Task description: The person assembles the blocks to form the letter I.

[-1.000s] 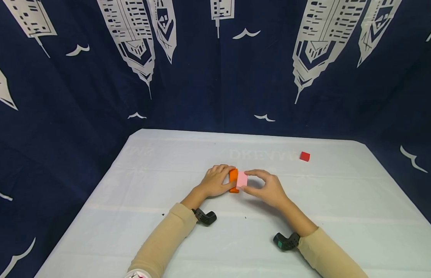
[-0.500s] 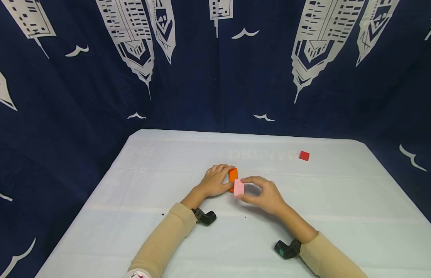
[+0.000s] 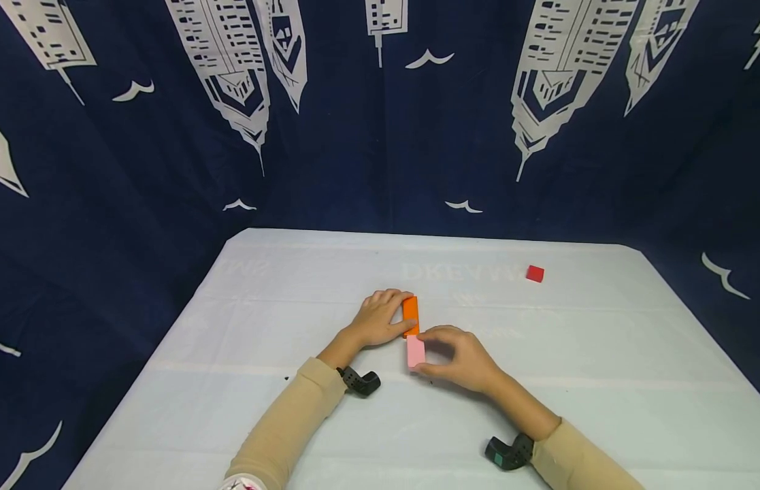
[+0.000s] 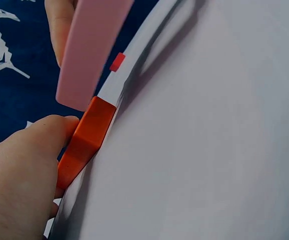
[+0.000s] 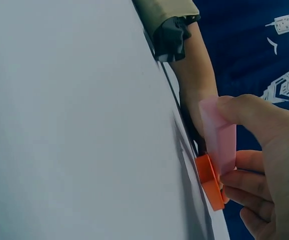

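On the white table an orange block [image 3: 411,316] lies lengthwise, away from the viewer. My left hand [image 3: 377,320] holds it from the left, thumb at its near part and fingertips by its far end. The left wrist view shows the thumb along the orange block [image 4: 87,135]. My right hand [image 3: 465,359] pinches a pink rectangular block [image 3: 416,352] between thumb and fingers, at the near end of the orange one in the head view. Both wrist views show the pink block [image 5: 219,135] raised above the table; its shadow falls on the cloth.
A small red block [image 3: 535,273] lies toward the back right of the white table [image 3: 294,272]. Behind the table's far edge hangs a dark blue curtain [image 3: 355,150] with white building prints. A black wrist device [image 3: 509,452] sits on the right wrist, another [image 3: 361,382] on the left.
The right hand has carried the pink block toward the viewer and slightly left, from beside the orange block to its near end. The left hand and orange block have stayed put.
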Demonstrator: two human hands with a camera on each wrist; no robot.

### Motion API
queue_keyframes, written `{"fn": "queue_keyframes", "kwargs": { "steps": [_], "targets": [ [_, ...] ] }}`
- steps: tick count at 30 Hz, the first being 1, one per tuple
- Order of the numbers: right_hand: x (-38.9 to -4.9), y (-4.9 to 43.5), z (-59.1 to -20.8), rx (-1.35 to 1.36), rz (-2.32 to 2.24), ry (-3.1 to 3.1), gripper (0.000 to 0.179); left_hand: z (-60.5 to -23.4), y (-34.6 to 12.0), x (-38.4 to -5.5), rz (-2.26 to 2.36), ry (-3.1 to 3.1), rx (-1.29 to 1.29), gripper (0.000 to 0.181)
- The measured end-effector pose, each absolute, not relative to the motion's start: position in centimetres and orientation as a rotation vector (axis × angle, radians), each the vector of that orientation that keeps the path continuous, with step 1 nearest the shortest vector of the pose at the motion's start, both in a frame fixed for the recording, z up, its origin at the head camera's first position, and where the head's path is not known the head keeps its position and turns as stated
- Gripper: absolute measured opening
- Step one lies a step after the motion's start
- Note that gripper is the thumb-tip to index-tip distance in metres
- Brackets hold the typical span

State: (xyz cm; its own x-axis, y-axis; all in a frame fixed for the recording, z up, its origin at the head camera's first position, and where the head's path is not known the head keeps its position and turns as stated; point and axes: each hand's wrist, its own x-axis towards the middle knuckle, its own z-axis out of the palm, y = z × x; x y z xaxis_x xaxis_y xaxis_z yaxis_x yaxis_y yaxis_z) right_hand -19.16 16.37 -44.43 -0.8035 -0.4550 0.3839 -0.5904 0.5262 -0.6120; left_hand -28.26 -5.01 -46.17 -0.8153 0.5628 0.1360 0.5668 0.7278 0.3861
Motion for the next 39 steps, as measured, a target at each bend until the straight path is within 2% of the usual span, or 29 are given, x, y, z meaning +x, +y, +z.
{"fn": "queue_keyframes", "kwargs": {
  "steps": [8,39],
  "targets": [
    [-18.8,15.7,-45.2,0.947,1.114,-2.593,0.049,-46.2,-5.2,-28.2,-0.641,-2.916,-0.95,0.06],
    [-18.9,15.6,-46.2,0.861,1.136,-2.62,0.049,-46.4,-5.1,-28.5,-0.657,-2.914,-0.951,0.06]
  ]
}}
